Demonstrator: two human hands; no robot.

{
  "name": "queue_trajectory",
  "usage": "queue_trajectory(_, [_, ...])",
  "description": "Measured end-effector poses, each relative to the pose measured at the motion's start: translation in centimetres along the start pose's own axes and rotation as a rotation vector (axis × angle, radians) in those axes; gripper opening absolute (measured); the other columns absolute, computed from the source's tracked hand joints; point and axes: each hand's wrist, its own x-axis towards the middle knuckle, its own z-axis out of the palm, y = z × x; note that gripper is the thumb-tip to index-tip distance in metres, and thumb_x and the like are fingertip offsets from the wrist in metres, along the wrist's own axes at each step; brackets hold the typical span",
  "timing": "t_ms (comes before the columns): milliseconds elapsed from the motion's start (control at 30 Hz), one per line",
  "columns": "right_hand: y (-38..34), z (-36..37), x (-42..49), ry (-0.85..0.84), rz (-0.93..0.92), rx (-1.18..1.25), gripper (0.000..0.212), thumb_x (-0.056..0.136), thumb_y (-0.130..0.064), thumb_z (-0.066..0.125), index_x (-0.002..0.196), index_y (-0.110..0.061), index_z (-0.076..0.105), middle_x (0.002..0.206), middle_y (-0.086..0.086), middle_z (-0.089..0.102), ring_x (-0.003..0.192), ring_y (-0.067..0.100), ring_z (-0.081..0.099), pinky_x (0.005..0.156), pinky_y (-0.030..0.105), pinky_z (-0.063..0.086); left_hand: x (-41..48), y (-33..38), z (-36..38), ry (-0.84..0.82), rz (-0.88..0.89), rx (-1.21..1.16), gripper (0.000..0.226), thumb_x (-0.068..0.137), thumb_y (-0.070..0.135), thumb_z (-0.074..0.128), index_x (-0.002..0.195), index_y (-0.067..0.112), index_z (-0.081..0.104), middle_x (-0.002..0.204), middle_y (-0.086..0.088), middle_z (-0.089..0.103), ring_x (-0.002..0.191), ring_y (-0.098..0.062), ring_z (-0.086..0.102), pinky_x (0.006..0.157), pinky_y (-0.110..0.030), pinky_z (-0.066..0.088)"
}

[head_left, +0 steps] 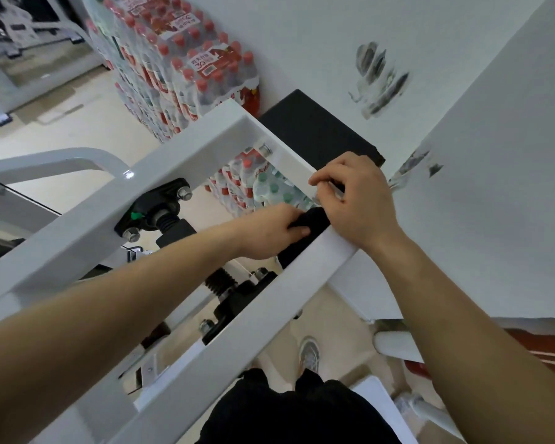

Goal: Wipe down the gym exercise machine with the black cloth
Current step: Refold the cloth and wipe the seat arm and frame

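Head view: one white machine frame [186, 149] crosses the picture on a slant, made of two long bars joined by a shorter bar at the far end. One black cloth [306, 233] lies over the corner where the near long bar meets the short bar, bunched up and hanging down the inner face of the bar.

Two bare hands are on it. The left hand [268, 233] reaches through the frame from inside, its fingers and thumb curled round the bunched cloth. The right hand [358, 200] sits on top of the corner, fingers bent down tight, with the cloth running under its palm and a dark strip of it showing at the fingertips.

Inside the frame are two black brackets [161, 203], each with a ribbed black sleeve. Five hex bolts [185, 193] can be counted on the frame and brackets.

Behind stands one tall stack of wrapped water bottles [180, 68], mostly red-capped, with a few green caps visible through the frame. One black block [314, 126] sits against the white wall [302, 43], which bears two scuffed patches [380, 80]. One grey shoe [310, 350] shows on the floor below.
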Motion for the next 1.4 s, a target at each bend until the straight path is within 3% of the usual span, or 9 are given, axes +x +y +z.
queue_trajectory(167, [-0.2,0.5,-1.1,0.056,0.049,-0.076,0.020,0.089,-0.020,0.054,0.091,-0.022,0.074,0.098,-0.005,0.061,0.088,0.014,0.049,0.076,0.031,0.045,1.8,-0.4,-0.2,-0.083,-0.002,0.018,0.023,0.102,0.024,0.048,0.108,0.008,0.065,0.100,-0.012,0.071,0.093,-0.030,0.066,0.087,-0.048,0.053])
queue_trajectory(333, [-0.6,1.1,-1.3,0.090,0.071,-0.200,0.019,0.090,-0.013,0.055,0.089,-0.020,0.073,0.098,-0.003,0.058,0.088,0.018,0.049,0.079,0.032,0.040,-0.7,-1.3,-2.0,-0.090,0.214,-0.008,0.021,0.099,0.018,0.057,0.083,0.005,0.061,0.070,-0.004,0.060,0.060,-0.014,0.049,0.057,-0.022,0.039])
queue_trajectory(633, [-1.1,1.1,-0.8,0.030,0.148,-0.201,0.022,0.091,-0.019,0.051,0.088,-0.018,0.073,0.099,-0.002,0.057,0.094,0.019,0.049,0.084,0.033,0.040,1.1,-1.1,-1.7,-0.109,0.256,-0.012,0.029,0.099,0.014,0.052,0.071,0.019,0.049,0.067,0.003,0.054,0.058,-0.012,0.048,0.048,-0.016,0.032])
queue_trajectory(733, [-1.3,1.2,-0.9,0.036,0.168,-0.199,0.024,0.091,-0.021,0.050,0.086,-0.018,0.073,0.098,-0.003,0.057,0.093,0.018,0.049,0.083,0.033,0.040,0.2,-2.1,-2.9,-0.271,0.333,0.139,0.020,0.100,0.021,0.055,0.084,0.010,0.059,0.078,-0.003,0.062,0.070,-0.021,0.056,0.062,-0.029,0.044])
queue_trajectory(833, [-1.5,1.2,-0.8,0.036,0.181,-0.206,0.024,0.092,-0.021,0.050,0.087,-0.018,0.074,0.098,-0.003,0.057,0.093,0.018,0.049,0.083,0.033,0.041,-1.6,-3.1,-4.0,-0.384,0.392,0.260,0.018,0.100,0.024,0.055,0.090,0.010,0.060,0.082,0.003,0.062,0.074,-0.011,0.057,0.068,-0.025,0.045])
queue_trajectory(900, [-1.6,1.2,-0.8,0.032,0.190,-0.220,0.025,0.092,-0.023,0.049,0.087,-0.017,0.073,0.099,-0.003,0.057,0.094,0.018,0.049,0.082,0.032,0.041,-1.7,-3.0,-3.9,-0.356,0.397,0.250,0.015,0.100,0.022,0.056,0.088,0.014,0.057,0.080,0.007,0.059,0.072,-0.007,0.054,0.066,-0.024,0.043])
queue_trajectory(1067, [-1.5,1.3,-0.7,0.025,0.190,-0.237,0.028,0.092,-0.027,0.047,0.087,-0.017,0.073,0.099,-0.003,0.057,0.094,0.019,0.050,0.084,0.035,0.042,-0.4,-2.0,-2.2,-0.157,0.325,0.048,0.013,0.095,0.011,0.055,0.082,0.009,0.057,0.078,-0.005,0.062,0.072,-0.024,0.055,0.064,-0.034,0.043])
queue_trajectory(1267, [-1.4,0.8,-1.0,0.070,0.162,-0.119,0.034,0.090,-0.034,0.045,0.083,-0.014,0.071,0.093,-0.003,0.061,0.088,0.019,0.053,0.080,0.042,0.044,-5.0,-2.0,-4.5,-0.150,0.408,-0.323,0.015,0.093,0.016,0.069,0.107,0.014,0.073,0.098,0.001,0.076,0.093,-0.011,0.071,0.087,-0.028,0.057])
queue_trajectory(1400, [-3.1,-0.3,-0.7,0.132,0.140,0.102,0.030,0.092,-0.027,0.046,0.088,-0.017,0.074,0.091,-0.005,0.070,0.088,0.017,0.062,0.081,0.044,0.048,-6.3,-1.8,-3.9,0.193,0.267,-0.354,0.021,0.092,0.018,0.070,0.113,0.020,0.071,0.098,0.010,0.076,0.090,0.002,0.070,0.083,-0.018,0.055])
